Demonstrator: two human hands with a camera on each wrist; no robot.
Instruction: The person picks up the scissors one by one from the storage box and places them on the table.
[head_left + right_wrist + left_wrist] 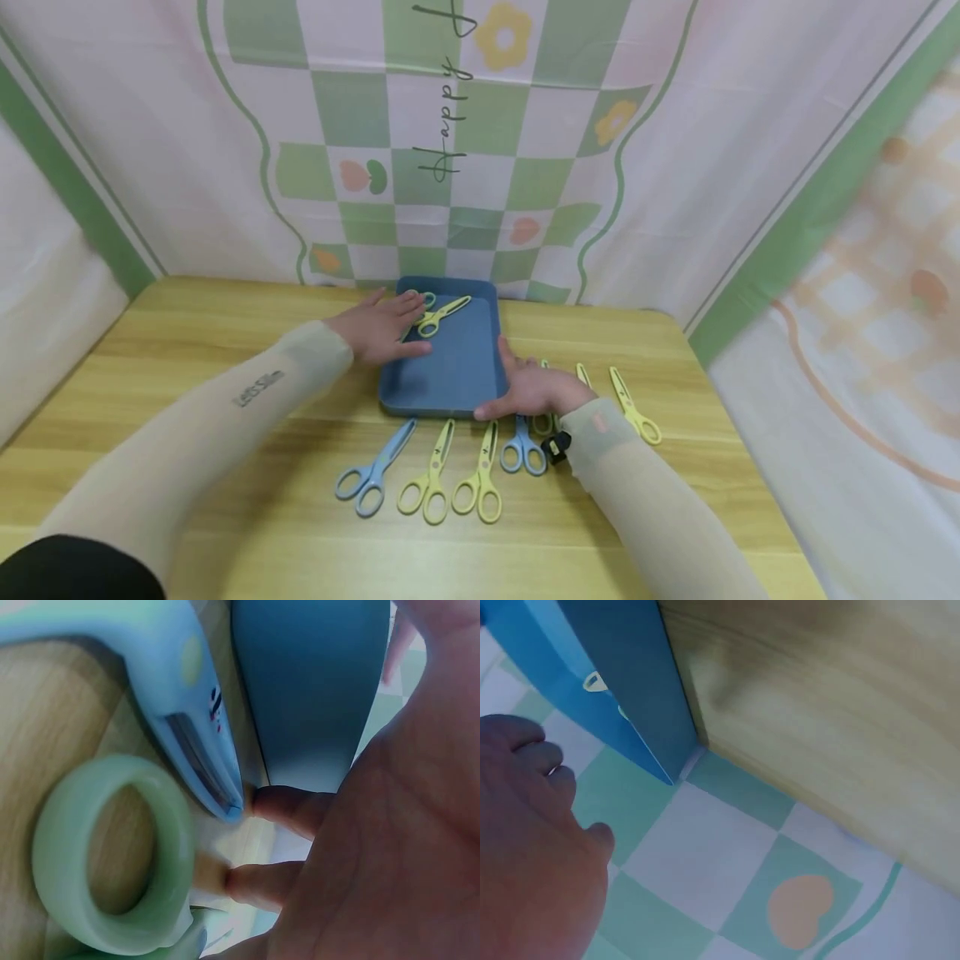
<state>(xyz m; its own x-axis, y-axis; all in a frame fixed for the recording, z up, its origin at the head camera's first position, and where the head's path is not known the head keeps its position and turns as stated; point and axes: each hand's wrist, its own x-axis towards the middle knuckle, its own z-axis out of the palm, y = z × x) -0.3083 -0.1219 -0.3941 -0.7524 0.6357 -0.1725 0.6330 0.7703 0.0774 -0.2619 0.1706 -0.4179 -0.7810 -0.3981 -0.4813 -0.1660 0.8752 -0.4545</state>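
Note:
A blue tray lies near the table's back edge. My left hand reaches over its left rim with fingers extended; whether it touches the tray cannot be told. Inside, a yellow pair of scissors lies beside green scissors that the hand partly covers. My right hand is at the tray's front right corner, its thumb along the front rim and its fingers spread by the right side. Beneath and beside that hand lie blue scissors and partly hidden green scissors.
Before the tray lie blue scissors and two yellow pairs of scissors, one left and one right. More yellow scissors lie at the right, another pair partly behind the right wrist. A checkered cloth hangs behind the wooden table.

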